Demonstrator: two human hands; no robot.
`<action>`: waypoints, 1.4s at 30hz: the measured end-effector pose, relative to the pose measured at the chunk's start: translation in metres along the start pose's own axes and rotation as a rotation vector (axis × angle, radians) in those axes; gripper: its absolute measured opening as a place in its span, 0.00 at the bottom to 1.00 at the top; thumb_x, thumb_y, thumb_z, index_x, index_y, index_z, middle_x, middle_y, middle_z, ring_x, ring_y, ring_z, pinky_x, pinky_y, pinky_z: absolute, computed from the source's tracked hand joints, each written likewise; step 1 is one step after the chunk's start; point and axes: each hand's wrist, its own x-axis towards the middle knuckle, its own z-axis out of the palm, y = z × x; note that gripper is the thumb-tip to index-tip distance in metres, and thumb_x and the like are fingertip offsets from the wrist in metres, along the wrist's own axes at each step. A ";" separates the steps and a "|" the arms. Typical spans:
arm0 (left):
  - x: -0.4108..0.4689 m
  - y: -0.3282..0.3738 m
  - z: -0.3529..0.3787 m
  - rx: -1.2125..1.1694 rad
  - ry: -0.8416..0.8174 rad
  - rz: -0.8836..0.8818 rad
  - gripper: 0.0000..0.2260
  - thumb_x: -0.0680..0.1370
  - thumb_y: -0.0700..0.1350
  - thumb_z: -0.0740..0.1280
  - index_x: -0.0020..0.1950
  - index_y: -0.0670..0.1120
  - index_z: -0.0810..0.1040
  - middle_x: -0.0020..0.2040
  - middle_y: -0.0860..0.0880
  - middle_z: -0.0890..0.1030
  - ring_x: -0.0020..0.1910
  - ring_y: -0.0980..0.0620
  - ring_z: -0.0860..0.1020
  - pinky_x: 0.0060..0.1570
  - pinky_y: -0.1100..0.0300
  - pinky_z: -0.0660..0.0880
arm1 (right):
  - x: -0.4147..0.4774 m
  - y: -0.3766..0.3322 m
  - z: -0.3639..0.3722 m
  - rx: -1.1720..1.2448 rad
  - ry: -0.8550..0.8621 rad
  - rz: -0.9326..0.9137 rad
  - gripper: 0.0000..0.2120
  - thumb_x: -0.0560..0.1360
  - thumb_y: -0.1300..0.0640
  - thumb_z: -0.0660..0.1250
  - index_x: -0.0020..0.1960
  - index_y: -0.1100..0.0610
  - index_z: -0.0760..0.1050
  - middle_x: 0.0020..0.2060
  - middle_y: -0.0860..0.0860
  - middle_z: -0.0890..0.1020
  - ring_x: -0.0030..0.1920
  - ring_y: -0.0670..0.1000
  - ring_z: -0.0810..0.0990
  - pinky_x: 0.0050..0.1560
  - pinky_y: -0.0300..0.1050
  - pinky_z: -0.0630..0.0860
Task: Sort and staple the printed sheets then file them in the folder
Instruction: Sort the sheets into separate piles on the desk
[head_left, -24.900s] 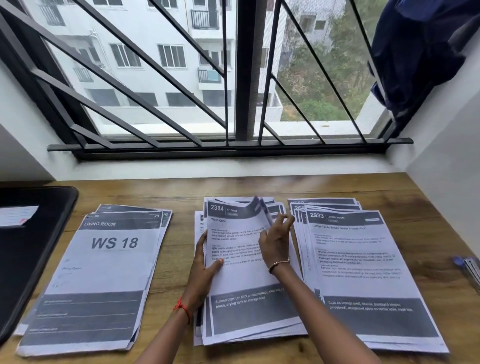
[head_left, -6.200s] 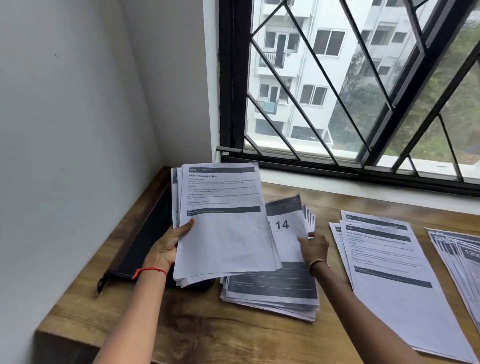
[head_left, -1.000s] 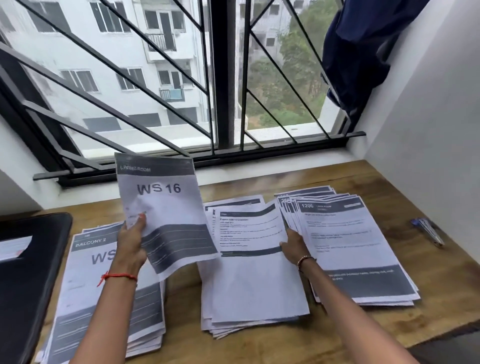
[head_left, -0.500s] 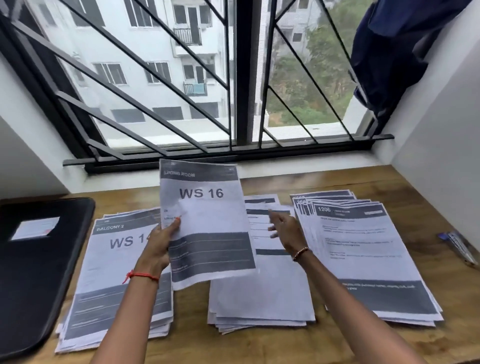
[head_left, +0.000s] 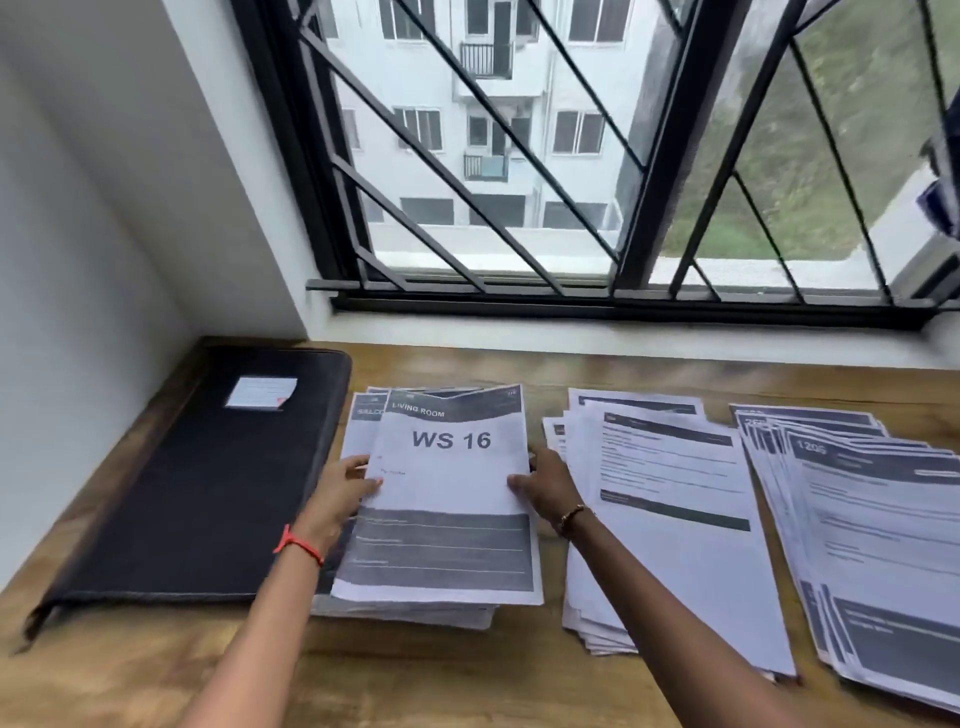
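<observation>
A printed sheet headed "LIVING ROOM WS 16" (head_left: 452, 467) lies on top of the left pile of sheets (head_left: 410, 616). My left hand (head_left: 345, 491) pinches its left edge, thumb on top. On its right edge my right hand (head_left: 545, 486) pinches it the same way. To the right lie a middle pile of text sheets (head_left: 670, 525) and a fanned right pile topped "1205" (head_left: 872, 530). The closed black folder (head_left: 208, 483) lies flat at the far left, a white label on its cover.
All of this sits on a wooden desk (head_left: 467, 675) under a barred window (head_left: 597, 218). A white wall closes the left side next to the folder. Dark blue cloth (head_left: 945, 166) hangs at the right edge of the window.
The WS 16 sheet, held up in my left hand alone before, has come down onto the left pile. My right hand left the middle pile and took the sheet's right edge. The view swung left.
</observation>
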 end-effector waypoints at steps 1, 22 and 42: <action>0.005 -0.006 -0.009 0.083 0.047 0.020 0.15 0.75 0.27 0.64 0.62 0.33 0.73 0.55 0.39 0.76 0.49 0.42 0.77 0.41 0.59 0.77 | 0.001 0.001 0.010 -0.066 -0.009 0.007 0.19 0.69 0.69 0.66 0.60 0.63 0.75 0.55 0.57 0.80 0.56 0.55 0.79 0.48 0.36 0.70; 0.046 -0.031 -0.015 0.437 -0.039 0.203 0.16 0.74 0.38 0.68 0.61 0.38 0.75 0.59 0.41 0.79 0.61 0.42 0.73 0.58 0.56 0.69 | 0.021 -0.007 0.070 -0.354 0.126 0.337 0.36 0.68 0.48 0.74 0.66 0.65 0.64 0.66 0.62 0.64 0.66 0.60 0.65 0.63 0.49 0.67; 0.015 0.038 -0.035 -0.258 -0.151 0.412 0.20 0.77 0.35 0.65 0.68 0.42 0.68 0.58 0.43 0.78 0.50 0.51 0.79 0.44 0.65 0.79 | 0.011 -0.067 0.040 0.275 0.336 -0.148 0.16 0.67 0.60 0.75 0.53 0.62 0.76 0.50 0.57 0.81 0.49 0.56 0.81 0.45 0.44 0.80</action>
